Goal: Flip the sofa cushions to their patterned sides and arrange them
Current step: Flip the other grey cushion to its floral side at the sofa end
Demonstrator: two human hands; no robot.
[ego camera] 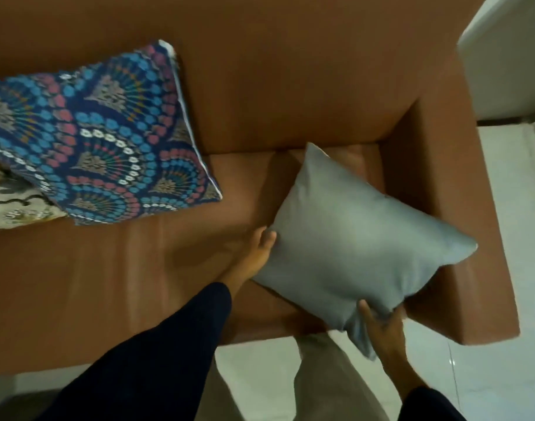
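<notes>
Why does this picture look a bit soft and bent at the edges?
Head view: dim indoor light; motion blur softens the plain grey cushion and right hand; the wide lens bows the brown leather sofa; faint glare marks the white tiled floor.

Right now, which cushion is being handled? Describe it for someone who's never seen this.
On the brown sofa, look at the seat's right end, by the armrest. The plain grey cushion there shows no pattern, unlike the blue patterned cushion leaning on the backrest further left.

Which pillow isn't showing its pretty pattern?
The plain grey cushion, gripped by the left hand and right hand. The blue cushion and the cream one beside it show patterns.
</notes>
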